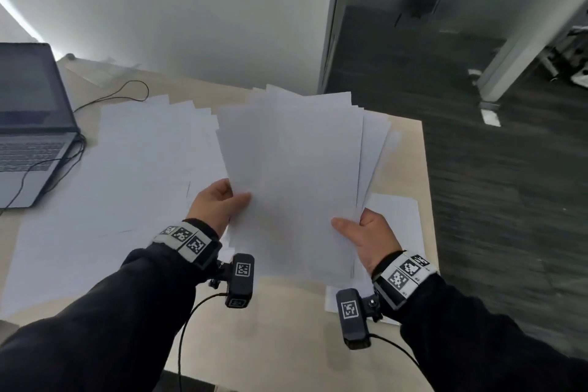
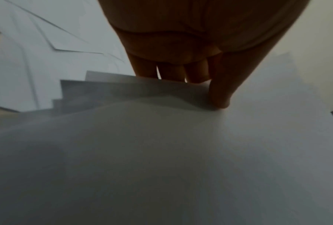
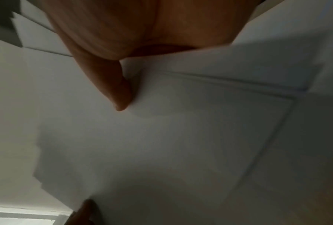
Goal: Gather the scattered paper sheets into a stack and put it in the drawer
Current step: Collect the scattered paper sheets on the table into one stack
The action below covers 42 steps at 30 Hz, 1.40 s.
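Note:
A loose, fanned bundle of white paper sheets [image 1: 296, 169] is held up above the beige desk [image 1: 280, 321]. My left hand [image 1: 219, 204] pinches its left edge, thumb on top; in the left wrist view the thumb [image 2: 221, 91] presses on the bundle [image 2: 161, 152] with the fingers [image 2: 171, 71] underneath. My right hand [image 1: 366, 232] pinches the lower right edge, thumb [image 3: 119, 91] lying on the top sheet [image 3: 161, 144]. More white sheets [image 1: 121, 184] lie spread over the desk to the left, and some sheets [image 1: 401, 219] lie under my right hand. No drawer is in view.
An open grey laptop [image 1: 28, 124] with black cables [image 1: 127, 95] sits at the desk's far left. The desk's right edge [image 1: 428, 200] drops to a dark floor [image 1: 509, 200]. A white wall [image 1: 191, 25] stands behind the desk.

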Tool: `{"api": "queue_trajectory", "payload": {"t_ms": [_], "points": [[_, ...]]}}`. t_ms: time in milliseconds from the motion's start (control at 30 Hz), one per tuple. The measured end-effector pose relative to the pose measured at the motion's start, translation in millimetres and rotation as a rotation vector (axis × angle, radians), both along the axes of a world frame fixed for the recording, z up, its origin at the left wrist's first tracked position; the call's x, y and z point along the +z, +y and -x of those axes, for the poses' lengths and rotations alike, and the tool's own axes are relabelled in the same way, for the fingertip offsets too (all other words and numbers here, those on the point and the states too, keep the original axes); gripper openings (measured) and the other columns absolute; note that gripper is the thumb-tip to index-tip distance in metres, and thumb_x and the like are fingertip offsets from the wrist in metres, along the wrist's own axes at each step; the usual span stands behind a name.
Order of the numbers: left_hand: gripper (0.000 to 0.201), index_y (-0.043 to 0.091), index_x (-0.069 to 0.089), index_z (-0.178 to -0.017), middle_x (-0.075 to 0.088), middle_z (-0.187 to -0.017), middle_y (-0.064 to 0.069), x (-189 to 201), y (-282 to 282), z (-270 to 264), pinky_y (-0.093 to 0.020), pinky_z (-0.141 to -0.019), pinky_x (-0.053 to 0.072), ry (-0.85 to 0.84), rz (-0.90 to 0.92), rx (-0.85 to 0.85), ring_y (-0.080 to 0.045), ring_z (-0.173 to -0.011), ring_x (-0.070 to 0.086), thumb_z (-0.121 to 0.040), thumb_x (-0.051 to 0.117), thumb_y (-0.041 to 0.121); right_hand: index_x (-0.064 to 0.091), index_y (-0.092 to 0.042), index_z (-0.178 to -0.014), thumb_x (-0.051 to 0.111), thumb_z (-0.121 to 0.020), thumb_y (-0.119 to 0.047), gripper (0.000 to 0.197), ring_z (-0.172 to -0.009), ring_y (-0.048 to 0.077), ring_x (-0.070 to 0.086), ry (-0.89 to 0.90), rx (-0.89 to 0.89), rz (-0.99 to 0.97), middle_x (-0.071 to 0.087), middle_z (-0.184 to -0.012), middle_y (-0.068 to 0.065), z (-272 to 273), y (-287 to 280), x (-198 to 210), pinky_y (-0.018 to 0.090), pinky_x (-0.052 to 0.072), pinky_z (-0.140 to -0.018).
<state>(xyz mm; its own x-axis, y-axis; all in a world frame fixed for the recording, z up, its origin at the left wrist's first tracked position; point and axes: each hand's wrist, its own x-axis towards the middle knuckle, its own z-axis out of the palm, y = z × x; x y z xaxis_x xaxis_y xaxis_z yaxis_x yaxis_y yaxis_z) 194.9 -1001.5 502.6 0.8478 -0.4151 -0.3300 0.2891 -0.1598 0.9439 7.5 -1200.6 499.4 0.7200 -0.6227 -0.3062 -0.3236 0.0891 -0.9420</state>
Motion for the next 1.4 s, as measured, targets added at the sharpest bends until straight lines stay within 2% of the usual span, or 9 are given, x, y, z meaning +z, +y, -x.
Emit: {"api": "queue_trajectory", "payload": {"t_ms": [133,200,300,467,767,1000,1133,1233,1400], "points": [[0.017,0.017,0.07,-0.101,0.076,-0.096,-0.001,21.1,7.4,3.0,-0.032,-0.079,0.057,-0.161,0.089,0.036,-0.017,-0.087,0.071,-0.093,0.062,0.005,0.032,-0.022,-0.051,0.079,-0.079,-0.023,0.055,-0.042,0.012,0.03,-0.013,-0.045,0.038,0.03,-0.045,-0.01,-10.4,14.8,7.8,0.025,0.032,-0.053],[0.021,0.019,0.068,-0.105,0.076,-0.095,0.002,25.4,14.8,3.9,-0.025,-0.073,0.056,-0.198,0.13,0.029,-0.014,-0.086,0.071,-0.094,0.06,0.003,0.048,-0.015,-0.053,0.081,-0.076,-0.03,0.043,-0.043,0.012,0.047,-0.01,-0.055,0.03,0.048,-0.048,-0.009,-15.0,19.7,7.1,0.024,0.044,-0.058],[0.027,0.016,0.066,-0.107,0.076,-0.096,0.001,22.9,29.7,5.7,-0.026,-0.074,0.055,-0.193,0.158,-0.007,-0.015,-0.089,0.071,-0.081,0.067,0.007,0.073,-0.013,-0.089,0.084,-0.068,-0.042,0.037,-0.084,0.009,0.071,-0.008,-0.063,0.066,0.075,-0.085,-0.006,-18.8,30.1,5.0,0.029,0.052,-0.087],[0.037,0.017,0.068,-0.105,0.076,-0.098,0.002,16.6,46.5,4.5,-0.033,-0.081,0.054,-0.144,0.085,-0.107,-0.017,-0.092,0.072,-0.068,0.069,0.017,0.075,-0.019,-0.086,0.078,-0.079,-0.015,0.009,-0.087,0.018,0.072,-0.052,-0.047,0.03,0.077,-0.089,0.001,-19.8,54.9,17.7,0.045,0.054,-0.093],[0.02,0.02,0.07,-0.104,0.076,-0.097,0.004,44.9,37.0,-5.0,-0.031,-0.081,0.052,-0.182,0.132,-0.221,-0.015,-0.092,0.072,-0.089,0.068,0.007,0.073,-0.017,-0.102,0.083,-0.075,-0.023,0.029,-0.095,0.016,0.072,-0.198,-0.32,0.097,0.076,-0.099,-0.001,-16.3,76.8,54.6,0.043,0.051,-0.098],[0.042,0.021,0.065,-0.113,0.075,-0.103,0.004,56.0,39.7,-4.3,-0.029,-0.085,0.053,-0.175,0.172,-0.33,-0.012,-0.097,0.07,-0.074,0.079,0.026,0.074,-0.021,-0.102,0.079,-0.077,-0.032,0.027,-0.096,0.022,0.071,-0.18,-0.297,0.119,0.075,-0.099,0.003,-7.2,94.1,58.0,0.046,0.052,-0.094],[0.035,0.024,0.069,-0.11,0.074,-0.101,0.01,64.6,31.5,0.7,-0.027,-0.088,0.049,-0.233,0.106,-0.322,-0.004,-0.098,0.067,-0.082,0.074,0.043,0.069,-0.021,-0.097,0.082,-0.064,-0.05,0.047,-0.081,0.005,0.07,-0.253,-0.396,0.098,0.075,-0.082,-0.012,-4.6,103.0,61.1,0.027,0.05,-0.078],[0.051,0.002,0.066,-0.093,0.063,-0.088,0.013,70.6,24.9,-0.3,-0.021,-0.077,0.042,-0.201,0.135,-0.276,0.001,-0.08,0.059,-0.09,0.061,0.053,0.068,-0.021,-0.094,0.075,-0.054,-0.071,0.064,-0.09,0.015,0.068,-0.307,-0.514,0.022,0.073,-0.091,-0.004,-3.2,106.1,64.6,0.026,0.05,-0.078],[0.054,0.017,0.054,-0.078,0.054,-0.084,0.004,76.0,23.3,-3.6,-0.031,-0.072,0.037,-0.186,0.079,-0.298,-0.013,-0.076,0.049,-0.077,0.053,0.07,0.072,-0.015,-0.084,0.052,-0.09,-0.055,0.045,-0.058,0.012,0.062,-0.245,-0.57,-0.063,0.067,-0.065,-0.004,-1.6,109.3,77.9,0.029,0.044,-0.061]]}}
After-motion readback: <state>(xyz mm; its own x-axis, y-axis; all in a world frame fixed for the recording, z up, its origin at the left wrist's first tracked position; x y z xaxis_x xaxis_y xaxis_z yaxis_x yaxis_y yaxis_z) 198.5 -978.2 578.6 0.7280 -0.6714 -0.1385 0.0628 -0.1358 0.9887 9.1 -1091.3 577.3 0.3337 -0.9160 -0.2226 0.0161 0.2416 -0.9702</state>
